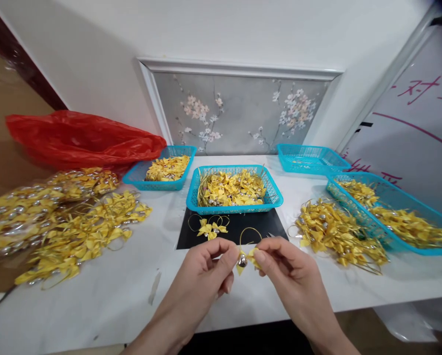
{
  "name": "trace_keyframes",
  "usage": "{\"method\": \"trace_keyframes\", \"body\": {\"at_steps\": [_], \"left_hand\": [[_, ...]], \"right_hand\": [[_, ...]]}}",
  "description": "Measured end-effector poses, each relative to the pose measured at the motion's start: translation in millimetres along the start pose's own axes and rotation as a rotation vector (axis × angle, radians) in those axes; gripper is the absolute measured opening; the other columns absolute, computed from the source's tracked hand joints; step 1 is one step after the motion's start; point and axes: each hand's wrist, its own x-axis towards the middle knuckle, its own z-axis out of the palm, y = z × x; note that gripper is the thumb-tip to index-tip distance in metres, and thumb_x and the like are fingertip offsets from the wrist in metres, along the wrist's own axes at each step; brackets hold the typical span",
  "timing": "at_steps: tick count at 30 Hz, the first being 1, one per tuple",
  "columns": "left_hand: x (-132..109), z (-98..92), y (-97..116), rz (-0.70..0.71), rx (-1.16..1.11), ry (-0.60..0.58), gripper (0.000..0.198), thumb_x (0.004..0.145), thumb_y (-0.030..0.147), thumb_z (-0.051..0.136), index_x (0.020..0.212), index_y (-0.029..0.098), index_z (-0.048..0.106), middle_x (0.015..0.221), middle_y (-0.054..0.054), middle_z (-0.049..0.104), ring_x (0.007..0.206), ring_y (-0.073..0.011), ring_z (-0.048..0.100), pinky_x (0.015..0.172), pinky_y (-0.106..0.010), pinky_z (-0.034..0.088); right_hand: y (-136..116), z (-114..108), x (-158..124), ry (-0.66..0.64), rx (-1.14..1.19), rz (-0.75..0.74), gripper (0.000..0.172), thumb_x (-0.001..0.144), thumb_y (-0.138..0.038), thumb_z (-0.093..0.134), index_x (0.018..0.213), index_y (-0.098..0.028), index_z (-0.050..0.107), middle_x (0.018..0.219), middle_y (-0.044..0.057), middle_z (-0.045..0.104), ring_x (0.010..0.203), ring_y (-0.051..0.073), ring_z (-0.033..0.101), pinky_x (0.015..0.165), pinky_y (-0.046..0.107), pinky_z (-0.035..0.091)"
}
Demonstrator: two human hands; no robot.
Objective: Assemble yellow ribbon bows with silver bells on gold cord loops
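Both hands pinch one small yellow ribbon bow (245,258) with a silver bell and a thin gold loop, held just above the white table's (113,291) front edge. My left hand (206,271) grips its left side between thumb and forefinger. My right hand (283,266) pinches the right side. A black mat (258,224) lies just beyond the hands, with a couple of finished yellow bows (210,229) on it. Behind the mat stands a blue basket (201,199) filled with yellow bows.
Loose heaps of yellow bows lie at left (84,231) and right (339,231). Clear bags of bows (24,212) and a red plastic bag (80,138) sit far left. More blue baskets stand at back left (162,183), back right (310,158) and right (409,202).
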Motion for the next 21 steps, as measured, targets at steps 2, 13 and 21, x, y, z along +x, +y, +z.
{"method": "trace_keyframes", "body": {"at_steps": [2,13,21], "left_hand": [[-1.1,-0.6,1.4,-0.022,-0.003,-0.007,0.024,0.081,0.042,0.066,0.076,0.018,0.064,0.046,0.006,0.047,0.044,-0.0094,0.036,0.046,-0.021,0.024],[-1.8,-2.8,-1.9,0.029,-0.196,-0.118,0.007,0.082,0.024,0.07,0.081,0.018,0.069,0.071,-0.001,0.069,0.068,-0.0126,0.061,0.064,-0.021,0.048],[-1.9,-0.6,-4.4,0.099,-0.135,0.008,0.014,0.082,0.028,0.07,0.073,0.018,0.071,0.066,0.0,0.068,0.064,-0.0117,0.06,0.063,-0.02,0.049]], "right_hand": [[1.4,0.9,-1.4,0.02,-0.004,-0.016,0.017,0.089,-0.032,0.06,0.079,-0.02,0.065,0.065,-0.001,0.058,0.059,0.013,0.052,0.054,0.024,0.044],[1.5,6.0,-8.3,-0.001,0.21,0.121,0.022,0.089,-0.037,0.061,0.077,-0.019,0.061,0.064,-0.001,0.056,0.059,0.012,0.052,0.054,0.023,0.043],[0.9,9.1,-9.3,0.053,0.062,0.015,0.012,0.093,-0.03,0.056,0.086,-0.021,0.058,0.075,0.0,0.056,0.067,0.014,0.053,0.06,0.025,0.044]]}}
